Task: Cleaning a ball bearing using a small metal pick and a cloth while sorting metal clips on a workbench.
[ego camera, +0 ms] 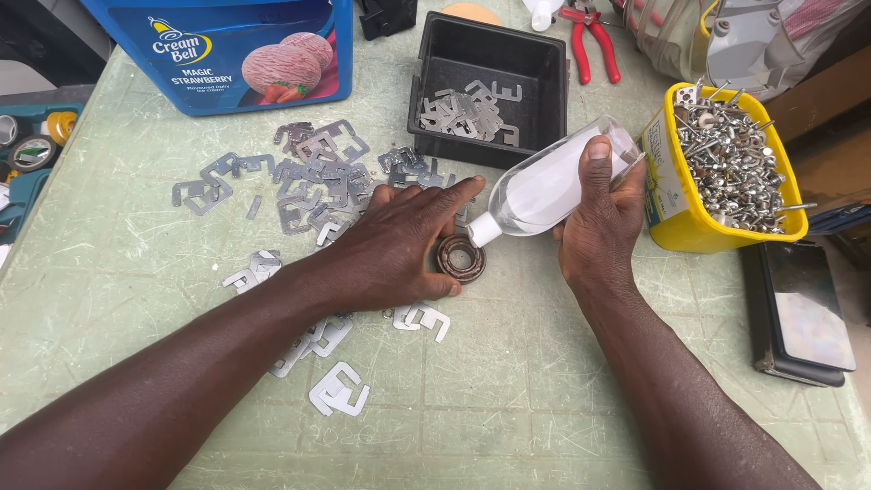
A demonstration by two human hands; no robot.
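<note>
My right hand (pixel 601 220) grips a clear plastic squeeze bottle (pixel 549 186), tilted so its white nozzle points down at a rusty round bearing (pixel 461 258) on the table. My left hand (pixel 397 245) rests flat beside the bearing, with thumb and index finger on either side of it, steadying it. Several flat, stamped metal plates (pixel 313 177) lie scattered around and under my left hand.
A black tray (pixel 535 63) holds more metal plates at the back. To the right stands a yellow tub (pixel 694 227) full of screws, with a dark phone-like slab (pixel 803 313) in front of it. Red pliers (pixel 592 34) and a blue ice-cream tub (pixel 227 50) sit at the back.
</note>
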